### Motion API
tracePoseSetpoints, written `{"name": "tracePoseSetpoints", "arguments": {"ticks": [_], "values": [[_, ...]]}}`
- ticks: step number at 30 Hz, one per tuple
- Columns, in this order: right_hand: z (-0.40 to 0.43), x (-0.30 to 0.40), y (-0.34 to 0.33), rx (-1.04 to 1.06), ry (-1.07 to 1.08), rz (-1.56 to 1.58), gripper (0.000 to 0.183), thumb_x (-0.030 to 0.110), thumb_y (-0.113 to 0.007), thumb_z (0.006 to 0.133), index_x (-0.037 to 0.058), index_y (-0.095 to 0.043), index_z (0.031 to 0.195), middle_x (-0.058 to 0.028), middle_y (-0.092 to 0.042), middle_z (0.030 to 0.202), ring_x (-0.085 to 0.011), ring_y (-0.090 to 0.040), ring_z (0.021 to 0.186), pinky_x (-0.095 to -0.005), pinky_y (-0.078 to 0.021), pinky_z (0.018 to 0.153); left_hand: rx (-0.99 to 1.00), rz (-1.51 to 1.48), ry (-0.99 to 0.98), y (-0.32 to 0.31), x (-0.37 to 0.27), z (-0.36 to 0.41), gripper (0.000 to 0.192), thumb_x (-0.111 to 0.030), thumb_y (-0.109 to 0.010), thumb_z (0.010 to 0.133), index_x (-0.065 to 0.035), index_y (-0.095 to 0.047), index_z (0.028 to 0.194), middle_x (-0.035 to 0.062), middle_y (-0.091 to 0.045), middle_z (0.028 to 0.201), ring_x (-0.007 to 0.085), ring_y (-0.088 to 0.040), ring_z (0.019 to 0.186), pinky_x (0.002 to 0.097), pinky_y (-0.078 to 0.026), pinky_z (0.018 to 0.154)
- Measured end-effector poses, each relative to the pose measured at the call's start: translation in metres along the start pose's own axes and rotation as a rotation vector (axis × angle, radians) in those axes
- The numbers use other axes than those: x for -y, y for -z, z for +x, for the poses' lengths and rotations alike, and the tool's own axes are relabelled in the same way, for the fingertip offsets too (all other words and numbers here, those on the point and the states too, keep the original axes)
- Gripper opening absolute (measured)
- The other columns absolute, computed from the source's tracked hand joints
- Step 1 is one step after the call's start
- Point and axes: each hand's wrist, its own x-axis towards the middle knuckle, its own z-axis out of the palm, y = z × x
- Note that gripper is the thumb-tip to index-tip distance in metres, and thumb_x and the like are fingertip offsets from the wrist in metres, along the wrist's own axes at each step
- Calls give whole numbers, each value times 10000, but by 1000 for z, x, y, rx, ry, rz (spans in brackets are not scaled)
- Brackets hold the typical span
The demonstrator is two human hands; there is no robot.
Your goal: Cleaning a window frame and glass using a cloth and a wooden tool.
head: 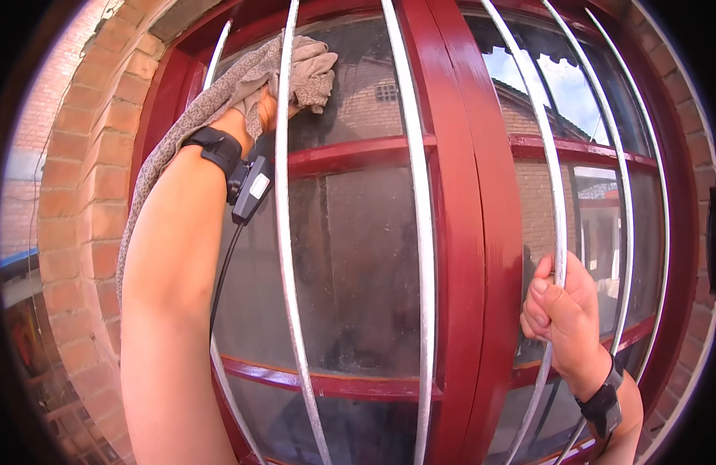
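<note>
My left hand (pixel 267 109) reaches behind a white metal bar (pixel 283 192) at the upper left. It is wrapped in a grey-brown patterned cloth (pixel 312 75), which hides most of the fingers. The bunched cloth lies over the upper glass pane (pixel 366 87) of a red-framed window; its long tail hangs down along my forearm. Whether it presses on the glass, I cannot tell. Lower on the right, my right hand (pixel 567 308) is closed around another white bar (pixel 552 192), thumb across the front.
Further upright bars (pixel 416 174) stand before the window. A thick red centre post (pixel 474 232) and red crosspieces (pixel 358 154) divide the panes. Brickwork (pixel 111 192) borders the opening. A black strap with a small device and cable (pixel 250 189) sits on my left wrist, another strapped device (pixel 604 401) on the right.
</note>
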Motion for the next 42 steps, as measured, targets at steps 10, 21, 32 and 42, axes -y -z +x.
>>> {"name": "tracePoseSetpoints", "arguments": {"ticks": [10,21,32,42], "values": [[-1,-2,-1,-62,-6,0,146,60,-525,890,52,-404,971,-5,-415,638,-72,-396,510,-231,-321,447,270,588,238,12,-5,19,300,-156,-435,917,-49,-576,1159,199,-602,1134,339,-598,1034,403,-486,890],[0,-2,2,-55,-22,-10,182,82,-543,885,58,-391,982,-5,-415,637,-75,-392,505,-233,-321,451,58,699,-47,-28,81,44,177,-56,-488,796,-4,-638,874,214,-647,896,367,-634,808,456,-491,763],[0,-2,-4,-93,5,-52,144,59,-504,870,57,-398,967,2,-391,616,-72,-360,473,-237,-305,419,52,-349,-364,-8,2,23,278,-62,-516,872,-57,-595,1138,86,-565,1148,203,-506,1103,312,-384,983],[-1,-1,-6,-93,-5,-74,124,60,-498,883,55,-404,965,0,-393,629,-69,-375,497,-231,-306,422,75,-993,108,1,-24,-2,68,-36,-582,841,-2,-639,858,77,-612,789,181,-600,736,300,-500,659]]}}
